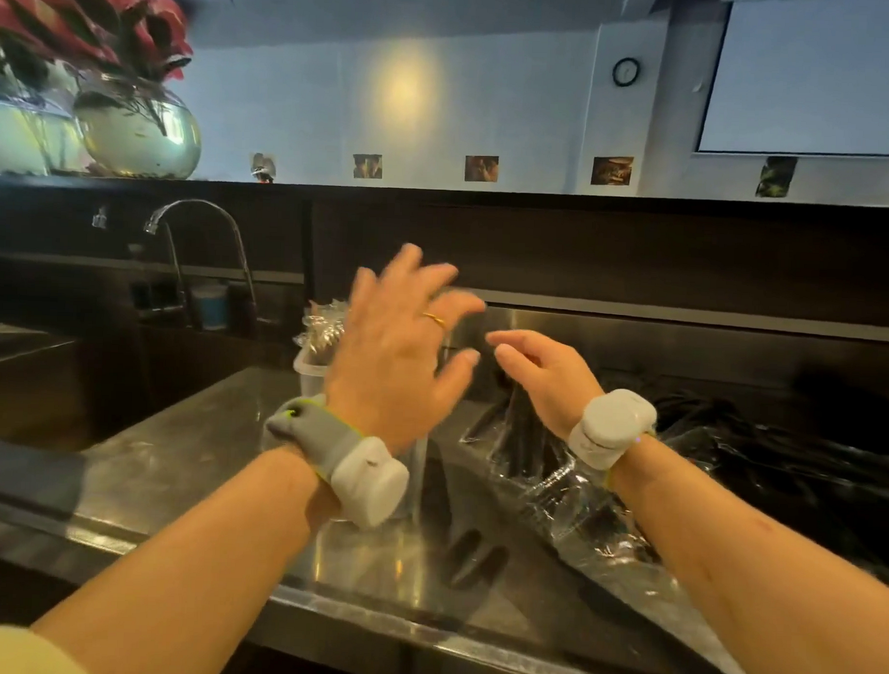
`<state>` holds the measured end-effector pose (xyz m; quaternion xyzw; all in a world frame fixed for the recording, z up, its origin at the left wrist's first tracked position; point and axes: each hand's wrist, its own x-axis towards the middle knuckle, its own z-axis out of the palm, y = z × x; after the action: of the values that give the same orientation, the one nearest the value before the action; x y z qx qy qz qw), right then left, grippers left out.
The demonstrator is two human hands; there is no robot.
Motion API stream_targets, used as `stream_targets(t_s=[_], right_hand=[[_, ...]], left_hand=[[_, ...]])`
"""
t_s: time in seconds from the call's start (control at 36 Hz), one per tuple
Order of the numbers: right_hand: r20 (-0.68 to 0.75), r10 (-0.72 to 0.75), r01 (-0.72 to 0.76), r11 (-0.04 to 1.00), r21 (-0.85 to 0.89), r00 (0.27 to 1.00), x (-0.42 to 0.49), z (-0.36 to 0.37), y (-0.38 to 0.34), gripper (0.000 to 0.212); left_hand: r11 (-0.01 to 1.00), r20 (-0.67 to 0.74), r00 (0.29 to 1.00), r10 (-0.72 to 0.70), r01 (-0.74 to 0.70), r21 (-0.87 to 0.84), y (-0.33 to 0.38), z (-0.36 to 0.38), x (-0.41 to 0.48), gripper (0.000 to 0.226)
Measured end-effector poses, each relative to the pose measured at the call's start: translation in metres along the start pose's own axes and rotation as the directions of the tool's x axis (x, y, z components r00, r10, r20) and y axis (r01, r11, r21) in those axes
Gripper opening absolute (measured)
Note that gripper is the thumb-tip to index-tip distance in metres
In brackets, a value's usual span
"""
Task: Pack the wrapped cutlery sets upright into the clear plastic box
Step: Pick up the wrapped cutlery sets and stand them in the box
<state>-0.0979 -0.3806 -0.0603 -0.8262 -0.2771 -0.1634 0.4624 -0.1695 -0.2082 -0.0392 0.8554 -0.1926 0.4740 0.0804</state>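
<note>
The clear plastic box (pixel 307 377) stands on the steel counter (pixel 186 459), mostly hidden behind my left hand. Several wrapped cutlery sets (pixel 323 327) stand upright in it, their crinkled tops showing above the rim. My left hand (pixel 399 355) hovers in front of the box with fingers spread, holding nothing; it is motion-blurred. My right hand (pixel 539 378) is just to the right, fingers curled down, pinching the top of a wrapped set of black cutlery (pixel 522 440) that hangs below it.
A heap of wrapped black cutlery sets (pixel 741 448) lies on the counter at the right. A sink with a curved tap (pixel 199 217) is at the left. Glass vases with red flowers (pixel 137 129) stand on the ledge above.
</note>
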Motion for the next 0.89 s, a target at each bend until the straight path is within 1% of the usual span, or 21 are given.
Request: stream_targets(t_s=[0.03, 0.06, 0.08, 0.11, 0.14, 0.17, 0.22, 0.25, 0.31, 0.33, 0.36, 0.39, 0.44, 0.5, 0.56, 0.64, 0.72, 0.78, 0.83, 0.89], right_hand=[[0.001, 0.035, -0.035, 0.999, -0.032, 0.999, -0.004, -0.011, 0.008, 0.027], [0.025, 0.072, -0.07, 0.996, -0.055, 0.997, -0.006, -0.016, 0.015, 0.026], [0.041, 0.118, -0.114, 0.989, -0.091, 0.992, -0.011, -0.028, 0.024, 0.025], [0.048, 0.164, -0.157, 0.979, -0.132, 0.985, -0.017, -0.041, 0.033, 0.024], [0.051, 0.204, -0.193, 0.967, -0.167, 0.978, -0.019, -0.045, 0.04, 0.022], [0.02, 0.256, -0.247, 0.949, -0.198, 0.966, -0.025, -0.058, 0.05, 0.02], [-0.019, 0.36, -0.354, 0.904, -0.239, 0.933, -0.034, -0.074, 0.068, 0.017], [-0.041, 0.419, -0.413, 0.866, -0.281, 0.907, -0.04, -0.085, 0.079, 0.017], [-0.086, 0.51, -0.496, 0.762, -0.416, 0.856, -0.05, -0.104, 0.1, 0.019], [-0.102, 0.53, -0.509, 0.716, -0.477, 0.842, -0.051, -0.105, 0.104, 0.021], [-0.132, 0.559, -0.536, 0.663, -0.522, 0.819, -0.057, -0.112, 0.111, 0.027], [-0.143, 0.585, -0.554, 0.622, -0.554, 0.799, -0.06, -0.115, 0.117, 0.034], [-0.139, 0.63, -0.573, 0.563, -0.595, 0.764, -0.063, -0.114, 0.123, 0.049], [-0.134, 0.664, -0.591, 0.532, -0.607, 0.735, -0.062, -0.113, 0.128, 0.066], [-0.091, 0.671, -0.573, 0.546, -0.611, 0.736, -0.058, -0.11, 0.128, 0.073], [-0.01, 0.672, -0.526, 0.571, -0.63, 0.74, -0.054, -0.104, 0.125, 0.072], [0.061, 0.646, -0.457, 0.6, -0.657, 0.761, -0.051, -0.102, 0.125, 0.062], [0.105, 0.625, -0.412, 0.622, -0.666, 0.774, -0.05, -0.103, 0.122, 0.058], [0.149, 0.587, -0.388, 0.683, -0.619, 0.796, -0.05, -0.107, 0.121, 0.051], [0.174, 0.545, -0.39, 0.755, -0.527, 0.82, -0.05, -0.108, 0.122, 0.042]], left_hand=[[0.991, 0.034, 0.999, 0.034, -0.03, -0.128, 0.015, 0.007, 0.004, 0.043], [0.973, 0.092, 0.995, 0.046, -0.023, -0.231, 0.025, 0.012, 0.004, 0.041], [0.947, 0.167, 0.985, 0.045, 0.012, -0.322, 0.04, 0.021, 0.006, 0.038], [0.926, 0.262, 0.965, 0.032, 0.07, -0.371, 0.054, 0.033, 0.007, 0.037], [0.919, 0.374, 0.928, -0.003, 0.15, -0.366, 0.059, 0.042, 0.004, 0.039], [0.919, 0.488, 0.873, -0.023, 0.211, -0.334, 0.069, 0.057, 0.005, 0.043], [0.931, 0.679, 0.731, -0.065, 0.29, -0.223, 0.08, 0.082, 0.002, 0.058], [0.933, 0.747, 0.66, -0.082, 0.314, -0.174, 0.089, 0.095, 0.002, 0.066], [0.933, 0.83, 0.541, -0.135, 0.351, -0.077, 0.103, 0.117, 0.001, 0.083], [0.934, 0.845, 0.506, -0.172, 0.356, -0.024, 0.102, 0.122, -0.002, 0.089], [0.944, 0.856, 0.483, -0.186, 0.328, 0.02, 0.111, 0.13, -0.002, 0.094], [0.954, 0.859, 0.472, -0.201, 0.294, 0.062, 0.116, 0.135, -0.002, 0.095], [0.962, 0.852, 0.474, -0.225, 0.249, 0.116, 0.119, 0.141, -0.002, 0.093], [0.954, 0.849, 0.468, -0.245, 0.273, 0.124, 0.119, 0.146, 0.002, 0.083], [0.934, 0.843, 0.465, -0.271, 0.338, 0.114, 0.114, 0.15, 0.006, 0.072], [0.907, 0.83, 0.453, -0.324, 0.399, 0.136, 0.106, 0.155, 0.009, 0.066], [0.878, 0.822, 0.433, -0.37, 0.453, 0.156, 0.099, 0.161, 0.009, 0.07], [0.86, 0.804, 0.431, -0.41, 0.477, 0.183, 0.093, 0.163, 0.008, 0.078], [0.858, 0.79, 0.44, -0.427, 0.472, 0.201, 0.089, 0.163, 0.007, 0.084], [0.855, 0.793, 0.446, -0.415, 0.49, 0.172, 0.084, 0.164, 0.009, 0.078]])
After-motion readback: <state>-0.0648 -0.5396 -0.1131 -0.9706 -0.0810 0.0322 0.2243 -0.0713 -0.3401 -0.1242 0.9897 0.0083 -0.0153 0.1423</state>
